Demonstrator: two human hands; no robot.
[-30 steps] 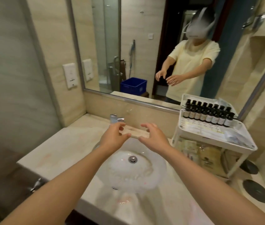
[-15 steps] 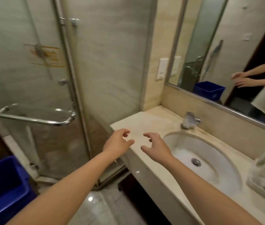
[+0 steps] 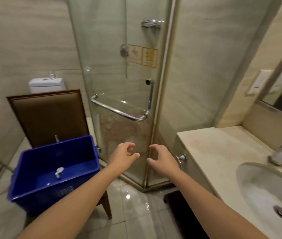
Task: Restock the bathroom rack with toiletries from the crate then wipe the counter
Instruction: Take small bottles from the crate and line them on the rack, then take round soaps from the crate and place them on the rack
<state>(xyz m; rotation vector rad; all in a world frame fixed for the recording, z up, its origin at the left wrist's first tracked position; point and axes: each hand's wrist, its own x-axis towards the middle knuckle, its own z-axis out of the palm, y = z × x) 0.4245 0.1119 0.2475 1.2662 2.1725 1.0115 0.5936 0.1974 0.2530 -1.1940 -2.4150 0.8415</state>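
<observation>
Both arms stretched forward in mid-air, in front of the glass shower door (image 3: pixel 112 75). Left hand (image 3: pixel 123 156) and right hand (image 3: pixel 162 160): fingers loosely curled, thumbs apart from them, gripping nothing. Blue crate (image 3: pixel 64 152) sits lower left on a brown chair (image 3: pixel 47 116), one small pale item (image 3: pixel 59 172) inside (too blurred to identify). Counter (image 3: pixel 214 152) with sink (image 3: pixel 257 187) at right.

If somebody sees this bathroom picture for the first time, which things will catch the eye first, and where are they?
The blue crate at lower left stands out most, with one small pale thing on its bottom. In the middle, the left hand and right hand reach forward, loosely curled, holding nothing. Behind them is the glass shower door with its chrome handle.
</observation>
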